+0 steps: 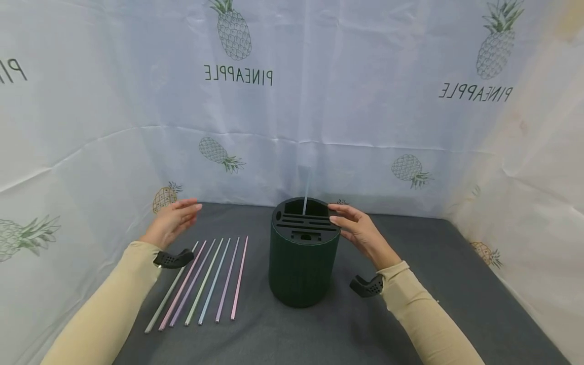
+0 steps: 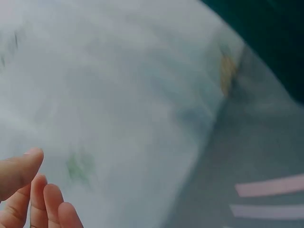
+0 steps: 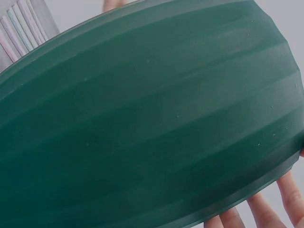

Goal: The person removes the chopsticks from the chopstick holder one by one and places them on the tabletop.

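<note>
Right hand point(image 1: 360, 233) with straight fingers point(image 1: 339, 219) touching the rim of the ribbed dark green cylindrical holder point(image 1: 303, 266), slotted on top, one pale straw point(image 1: 305, 190) upright inside. Left hand point(image 1: 173, 220) relaxed and spread, holding nothing, above seven thin pastel straws point(image 1: 201, 281) lying parallel on grey cloth point(image 1: 410, 304). Behind, white sheet point(image 1: 319, 101) with mirrored "PINEAPPLE" print.

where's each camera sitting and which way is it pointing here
Head: worn on the head, looking forward and down at the dark green ribbed round holder, both beige sleeves, left hand and right hand.
Left wrist: by the left hand, facing the pale pineapple-print cloth; fingers show.
Right wrist: close against the holder's ribbed wall; fingertips show.
Shared: head and right wrist both see the holder and the row of pastel straws on the grey cloth.
</note>
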`<state>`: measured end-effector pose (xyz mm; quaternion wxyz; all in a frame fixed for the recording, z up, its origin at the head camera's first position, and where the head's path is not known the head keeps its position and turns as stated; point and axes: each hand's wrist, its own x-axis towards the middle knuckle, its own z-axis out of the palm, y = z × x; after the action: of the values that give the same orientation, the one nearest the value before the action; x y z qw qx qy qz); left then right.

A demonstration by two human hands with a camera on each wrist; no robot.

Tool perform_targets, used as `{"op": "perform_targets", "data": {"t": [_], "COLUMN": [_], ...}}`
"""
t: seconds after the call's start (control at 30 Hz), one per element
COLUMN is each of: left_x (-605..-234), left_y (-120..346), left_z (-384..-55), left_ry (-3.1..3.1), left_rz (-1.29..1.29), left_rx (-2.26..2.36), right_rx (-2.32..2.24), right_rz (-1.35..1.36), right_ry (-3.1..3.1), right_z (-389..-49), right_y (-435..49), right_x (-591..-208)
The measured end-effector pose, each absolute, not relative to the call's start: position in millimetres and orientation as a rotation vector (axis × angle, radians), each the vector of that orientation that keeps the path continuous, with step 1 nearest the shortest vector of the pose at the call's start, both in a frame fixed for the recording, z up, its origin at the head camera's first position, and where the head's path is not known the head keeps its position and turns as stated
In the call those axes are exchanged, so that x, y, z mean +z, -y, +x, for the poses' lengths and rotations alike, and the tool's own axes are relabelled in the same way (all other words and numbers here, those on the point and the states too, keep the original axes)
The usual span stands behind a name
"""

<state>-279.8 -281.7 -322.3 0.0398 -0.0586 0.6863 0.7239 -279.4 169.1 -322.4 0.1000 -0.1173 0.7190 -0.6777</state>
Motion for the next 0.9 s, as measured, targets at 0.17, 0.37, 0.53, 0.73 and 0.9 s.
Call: {"op": "perform_targets", "data": {"t": [0.17, 0.37, 0.53, 0.73, 0.9], "left_x": [-272, -237, -227, -223, -224], "left_y": [238, 183, 147, 111, 89], "left_z": [-289, -302, -315, -325, -331], "left_ry": [-2.157, -2.215, -2.251, -2.241, -2.224], "left_rz": [-0.055, 0.092, 0.168, 0.201, 0.223], "left_rx": [2.171, 2.104, 2.045, 2.005, 1.966], "right_rx": [-2.003, -2.005, -2.009, -2.02, -2.018], "right_rz": [-0.342, -0.354, -0.348, -0.36, -0.358], "right_ry": [-2.127, -2.123, -2.123, -2.104, -2.107], "right_z": [-280, -280, -280, -281, -281], "right_y": [-170, -171, -170, -172, -171], "right_x": [-323, -323, -323, -323, -323]}}
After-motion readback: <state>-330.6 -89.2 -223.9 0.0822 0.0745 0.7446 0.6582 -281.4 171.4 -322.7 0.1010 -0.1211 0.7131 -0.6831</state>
